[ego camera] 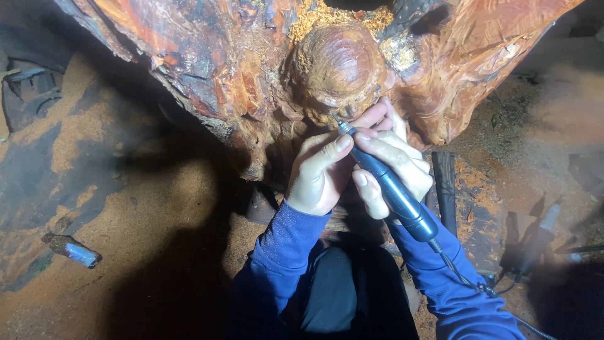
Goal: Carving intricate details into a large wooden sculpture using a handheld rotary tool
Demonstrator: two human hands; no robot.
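Tool: we see a slim dark blue-black rotary carving handpiece with a silver collet (385, 182) running from its tip at about eleven o'clock down to its tail at five o'clock, just right of the frame's middle.
Tip: its small bit touches the underside of a rounded reddish-brown wooden knob (340, 66) carved on the big trunk.
Right hand: our right hand (393, 160) is wrapped shut around the handpiece's barrel, fingers curled over the top, thumb beneath.
Left hand: our left hand (318, 173) sits at nine o'clock of the tool, its thumb pressed against the collet end; both hands lie together, touching along the barrel.
Sleeves: blue long sleeves (280, 258) run down towards six o'clock, with dark trousers (330, 296) between them.
Cord: a thin black cable (456, 267) leaves the tool's tail towards five o'clock.
Workpiece: the large orange-red carved tree stump with glossy streaks (220, 56) fills twelve o'clock, with yellowish crumbly sawdust (314, 16) packed above the knob.
Ground: sandy orange sawdust-covered floor (151, 214) spreads towards eight o'clock.
Left object: a small pale blue cylinder on a dark stub (82, 254) lies at eight o'clock, well apart.
Right objects: a dark flat wooden bar (444, 182) stands just right of our hands; blurred dark tools (535, 242) sit at four o'clock, too unclear for us to tell.
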